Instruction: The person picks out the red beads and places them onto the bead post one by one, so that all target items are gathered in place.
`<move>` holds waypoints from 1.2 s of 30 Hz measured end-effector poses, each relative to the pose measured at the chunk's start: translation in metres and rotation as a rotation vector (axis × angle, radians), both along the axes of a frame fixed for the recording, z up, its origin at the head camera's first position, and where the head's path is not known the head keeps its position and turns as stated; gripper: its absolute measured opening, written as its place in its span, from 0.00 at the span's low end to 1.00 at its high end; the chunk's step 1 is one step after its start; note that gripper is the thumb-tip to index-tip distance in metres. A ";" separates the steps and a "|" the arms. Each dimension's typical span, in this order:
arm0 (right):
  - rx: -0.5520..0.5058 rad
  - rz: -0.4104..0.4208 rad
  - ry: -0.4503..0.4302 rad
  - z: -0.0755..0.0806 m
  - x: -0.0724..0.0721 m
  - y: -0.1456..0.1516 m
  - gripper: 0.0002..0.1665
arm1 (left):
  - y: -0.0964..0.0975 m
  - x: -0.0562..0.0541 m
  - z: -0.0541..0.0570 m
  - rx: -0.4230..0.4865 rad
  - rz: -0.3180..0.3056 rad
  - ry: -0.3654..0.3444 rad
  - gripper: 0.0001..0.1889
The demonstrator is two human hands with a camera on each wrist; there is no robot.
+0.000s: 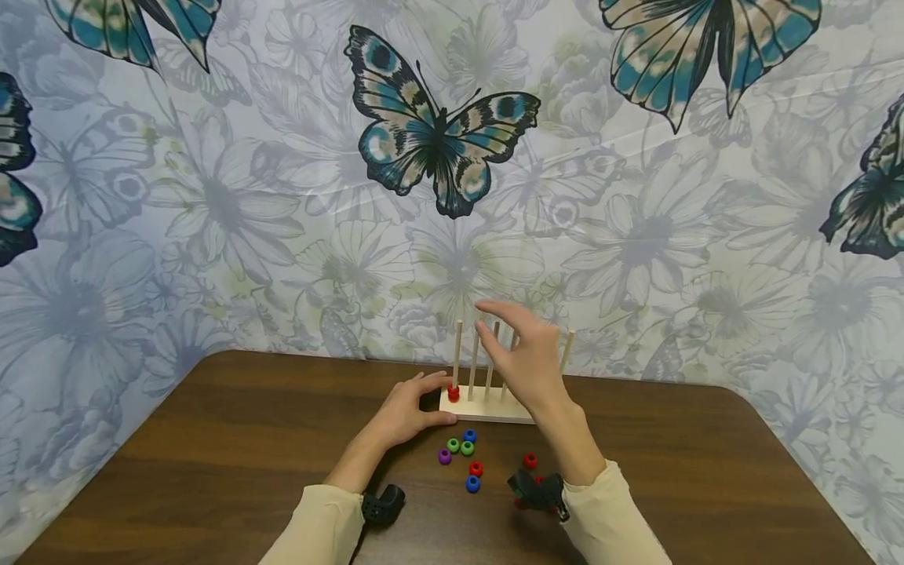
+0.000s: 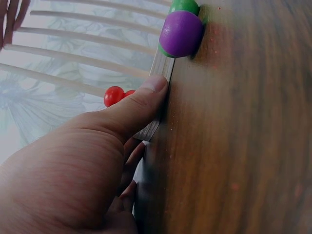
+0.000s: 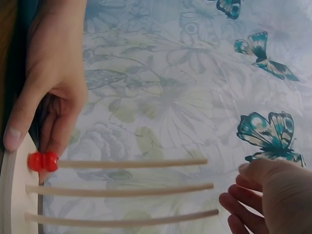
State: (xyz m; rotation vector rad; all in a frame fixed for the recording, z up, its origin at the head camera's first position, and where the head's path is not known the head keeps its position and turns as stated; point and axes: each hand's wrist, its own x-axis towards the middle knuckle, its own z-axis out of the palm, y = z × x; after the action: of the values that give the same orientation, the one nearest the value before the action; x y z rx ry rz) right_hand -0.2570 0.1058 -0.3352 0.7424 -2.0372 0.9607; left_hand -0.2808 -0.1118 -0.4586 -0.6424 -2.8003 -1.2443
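A pale wooden peg board (image 1: 487, 408) with several upright pegs stands near the table's far edge. Two red beads (image 3: 43, 161) sit at the bottom of its leftmost peg. My left hand (image 1: 406, 408) grips the board's left end, thumb (image 2: 141, 100) along the front edge and fingers behind. Above the pegs is my right hand (image 1: 526, 357), thumb and index finger apart with nothing between them. In the right wrist view this hand (image 3: 268, 195) is just beyond the peg tips, fingers loosely bent. It hides part of the board in the head view.
Loose beads lie in front of the board: purple (image 1: 444, 456), green (image 1: 453, 445), blue (image 1: 472, 484) and red (image 1: 476, 468). More red beads (image 1: 530, 461) lie by the right wrist, partly hidden under its black strap (image 1: 540, 493). A butterfly-patterned cloth (image 1: 282, 235) hangs behind the brown table (image 1: 247, 447).
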 end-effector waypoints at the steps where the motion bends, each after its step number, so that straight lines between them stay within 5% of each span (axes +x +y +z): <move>1: -0.015 -0.001 0.010 0.001 0.001 0.003 0.16 | 0.000 0.000 0.000 -0.003 -0.002 0.002 0.32; 8: 0.002 0.044 0.043 0.000 0.006 0.020 0.13 | -0.002 0.000 0.003 -0.005 -0.014 -0.002 0.32; 22: 0.231 0.107 -0.228 -0.032 0.024 0.073 0.14 | -0.001 0.000 0.001 -0.016 -0.012 -0.003 0.33; 31: 0.430 0.320 -0.607 -0.062 0.031 0.113 0.26 | -0.002 0.001 -0.001 -0.012 -0.001 -0.010 0.33; 36: 0.438 0.391 -0.721 -0.075 0.034 0.120 0.22 | -0.001 0.000 -0.001 -0.012 -0.002 -0.008 0.33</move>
State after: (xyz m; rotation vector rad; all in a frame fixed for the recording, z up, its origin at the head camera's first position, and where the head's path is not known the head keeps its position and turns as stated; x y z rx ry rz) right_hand -0.2227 0.2261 -0.4098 1.1813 -2.8576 1.1173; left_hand -0.2810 -0.1127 -0.4592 -0.6420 -2.8157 -1.2344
